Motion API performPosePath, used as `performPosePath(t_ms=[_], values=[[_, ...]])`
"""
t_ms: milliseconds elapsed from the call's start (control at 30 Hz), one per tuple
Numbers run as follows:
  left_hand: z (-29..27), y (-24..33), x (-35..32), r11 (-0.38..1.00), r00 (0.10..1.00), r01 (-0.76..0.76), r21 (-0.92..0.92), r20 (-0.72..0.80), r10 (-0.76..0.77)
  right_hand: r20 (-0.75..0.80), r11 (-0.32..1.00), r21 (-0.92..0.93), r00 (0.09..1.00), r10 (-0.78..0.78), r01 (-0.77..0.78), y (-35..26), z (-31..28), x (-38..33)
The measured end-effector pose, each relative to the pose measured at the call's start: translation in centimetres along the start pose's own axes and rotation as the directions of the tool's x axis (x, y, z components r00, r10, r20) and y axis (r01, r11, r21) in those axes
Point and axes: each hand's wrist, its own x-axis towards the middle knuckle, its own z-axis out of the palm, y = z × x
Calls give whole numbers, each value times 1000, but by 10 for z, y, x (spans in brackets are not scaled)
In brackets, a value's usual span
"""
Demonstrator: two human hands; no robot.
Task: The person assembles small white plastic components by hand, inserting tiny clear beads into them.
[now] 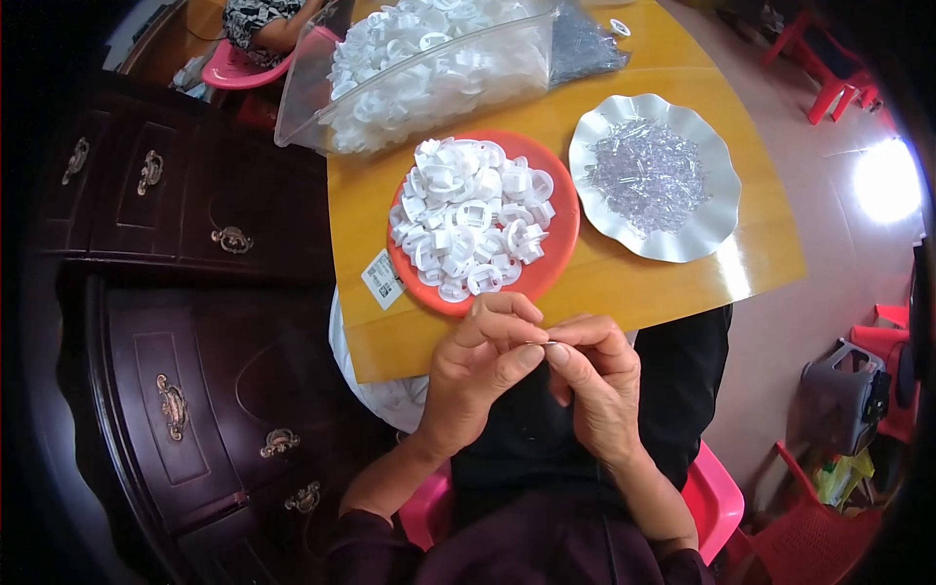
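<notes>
Just over the table's near edge, my left hand (478,369) and my right hand (600,385) meet fingertip to fingertip. Both are closed in a pinch on a tiny, thin thing, too small to name. Beyond them lies an orange-red plate (565,244) heaped with white plastic fittings (468,214), some round with square sockets. To its right, a white scalloped dish (719,229) holds many thin clear plastic pieces (648,175). My fingers are nearest the orange-red plate's front rim, apart from the fittings.
A clear bin (295,112) of white parts stands at the back, beside a bag of clear pieces (585,49). A label (382,280) lies left of the plate. Dark wooden drawers (156,224) line the left; another person's arm (283,34) shows behind. A grey stool (843,395) stands right.
</notes>
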Motion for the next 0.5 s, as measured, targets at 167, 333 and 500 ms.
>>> performPosePath(t_ms=[167,333,500], values=[[10,32,-23,962,928,-233,-141,263,264,-126,1000,0,992,-10,10,-6,-10,-1],[35,77,-36,891,561,-39,-452,728,393,-145,1000,-12,989,-5,3,-6,-19,1],[53,76,-40,705,527,-206,-679,530,665,-123,998,-57,992,15,-23,-6,-18,-5]])
